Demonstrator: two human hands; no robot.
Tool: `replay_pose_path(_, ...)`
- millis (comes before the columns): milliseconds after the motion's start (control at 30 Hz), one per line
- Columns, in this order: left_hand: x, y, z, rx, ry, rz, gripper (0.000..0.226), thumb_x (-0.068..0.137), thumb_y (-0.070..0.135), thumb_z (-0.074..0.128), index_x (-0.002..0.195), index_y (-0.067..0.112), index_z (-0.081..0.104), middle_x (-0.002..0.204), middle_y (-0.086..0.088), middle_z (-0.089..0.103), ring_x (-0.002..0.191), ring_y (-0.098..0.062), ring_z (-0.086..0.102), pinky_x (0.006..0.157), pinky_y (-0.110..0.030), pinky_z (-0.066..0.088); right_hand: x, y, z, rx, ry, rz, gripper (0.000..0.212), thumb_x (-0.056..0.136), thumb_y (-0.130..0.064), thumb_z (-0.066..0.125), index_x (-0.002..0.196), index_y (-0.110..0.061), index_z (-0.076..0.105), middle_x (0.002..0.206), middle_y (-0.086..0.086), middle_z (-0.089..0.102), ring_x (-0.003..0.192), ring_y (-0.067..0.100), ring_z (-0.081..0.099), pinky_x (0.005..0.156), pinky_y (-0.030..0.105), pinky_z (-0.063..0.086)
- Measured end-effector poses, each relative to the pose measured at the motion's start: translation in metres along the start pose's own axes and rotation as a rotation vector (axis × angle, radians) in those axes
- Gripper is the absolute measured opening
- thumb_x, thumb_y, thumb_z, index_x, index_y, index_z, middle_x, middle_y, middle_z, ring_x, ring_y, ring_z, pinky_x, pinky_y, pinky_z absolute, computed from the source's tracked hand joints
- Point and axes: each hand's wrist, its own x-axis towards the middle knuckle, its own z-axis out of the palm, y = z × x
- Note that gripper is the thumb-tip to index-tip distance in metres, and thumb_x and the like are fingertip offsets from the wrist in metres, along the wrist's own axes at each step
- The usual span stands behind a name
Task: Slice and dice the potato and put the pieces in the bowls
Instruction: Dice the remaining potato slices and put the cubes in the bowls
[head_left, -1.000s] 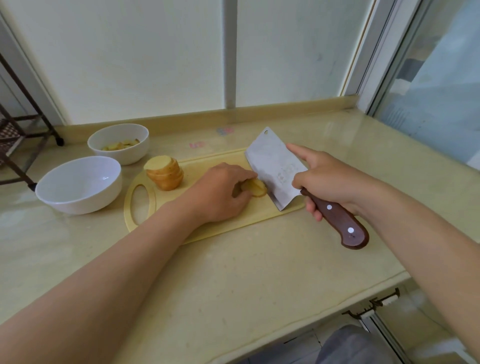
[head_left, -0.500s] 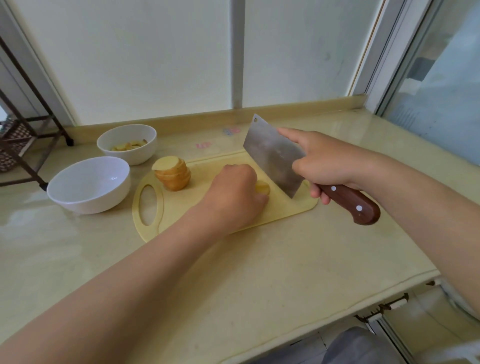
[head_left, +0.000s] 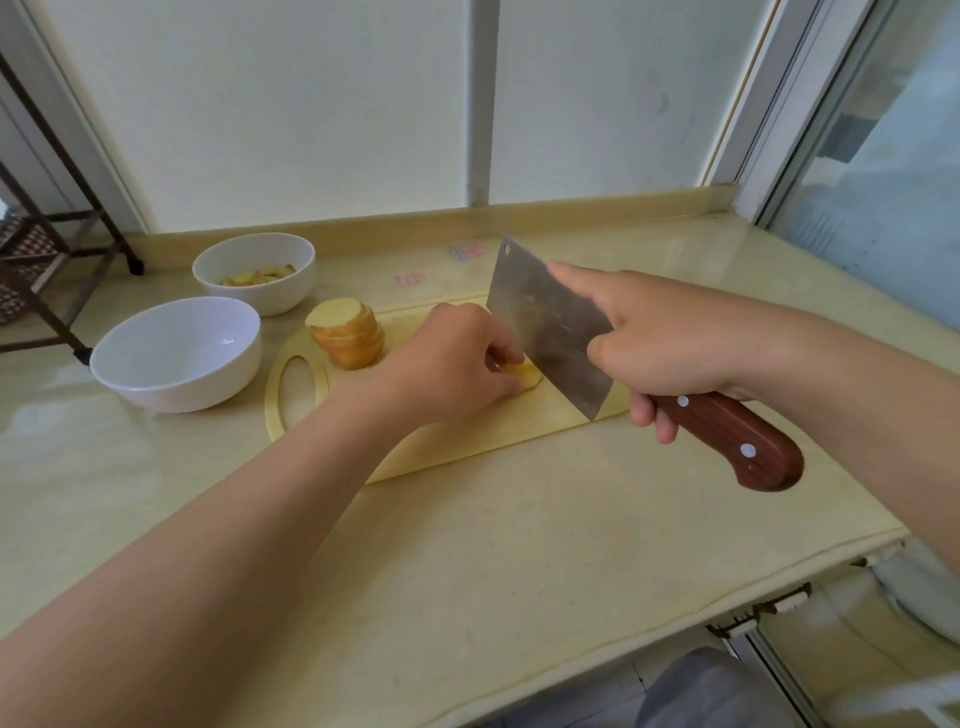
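Note:
A yellow cutting board (head_left: 467, 441) lies on the counter. My left hand (head_left: 457, 358) holds a few flat potato slices (head_left: 524, 375) down on it with curled fingers. My right hand (head_left: 670, 343) grips a cleaver (head_left: 545, 322) by its wooden handle, forefinger along the blade's spine; the blade stands upright right next to the slices. A stack of potato slices (head_left: 347, 332) sits on the board's left part. The near white bowl (head_left: 176, 353) looks empty. The far white bowl (head_left: 254, 270) holds cut potato pieces.
A dark metal rack (head_left: 47, 260) stands at the far left edge of the counter. The counter's front edge runs close below my arms, with a window frame and glass on the right. Two pink stickers (head_left: 467, 252) mark the counter behind the board.
The cleaver blade has turned from lying flat-tilted to standing upright and has come down beside the slices under my left hand. The camera has moved slightly.

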Motion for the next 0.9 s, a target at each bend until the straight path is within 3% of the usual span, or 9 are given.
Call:
replay_pose_path(167,0.001,-0.003,0.004,-0.006,0.030,0.011,0.023,0.079,0.024,0.080,0.100,0.017,0.077,0.089,0.005,0.071,0.083,-0.010,0.064,0.083,-0.027,0.053,0.006,-0.006,0.013,-0.051,-0.014,0.026,0.090,0.098,-0.001,0.034,0.160,-0.056,-0.001,0.067,0.018,0.066,0.037,0.020,0.060,0.042,0.028,0.051)
replay_pose_path(267,0.001,-0.002,0.006,0.002,0.034,0.008,0.026,0.079,0.024,0.080,0.103,0.016,0.077,0.094,0.002,0.073,0.085,-0.011,0.065,0.083,-0.028,0.053,0.030,-0.012,0.025,-0.066,0.040,-0.001,0.091,0.095,-0.003,0.035,0.162,-0.051,-0.005,0.081,0.018,0.070,0.051,0.026,0.067,0.045,0.031,0.054)
replay_pose_path(433,-0.002,-0.001,0.001,-0.037,0.033,-0.022,0.026,0.078,0.023,0.081,0.103,0.016,0.077,0.094,0.004,0.073,0.086,-0.009,0.066,0.086,-0.027,0.053,0.047,-0.016,0.017,0.020,0.072,-0.035,0.091,0.090,-0.001,0.034,0.163,-0.048,0.009,0.101,0.017,0.067,0.055,0.024,0.066,0.047,0.032,0.054)
replay_pose_path(667,0.000,-0.009,-0.003,-0.095,0.049,-0.037,0.018,0.075,0.023,0.083,0.091,0.017,0.077,0.086,0.008,0.070,0.080,-0.004,0.065,0.072,-0.013,0.050,0.012,-0.008,0.010,0.085,0.126,-0.039,0.091,0.096,0.004,0.035,0.163,-0.049,0.007,0.089,0.010,0.060,0.036,0.011,0.059,0.041,0.027,0.049)
replay_pose_path(900,0.001,-0.014,-0.005,-0.168,0.063,-0.087,0.006,0.075,0.014,0.080,0.080,0.018,0.078,0.078,0.008,0.072,0.079,-0.004,0.067,0.076,-0.019,0.055,-0.003,-0.013,0.016,0.051,0.084,-0.039,0.089,0.097,0.004,0.035,0.162,-0.051,0.008,0.070,0.014,0.061,0.030,0.011,0.054,0.037,0.024,0.045)
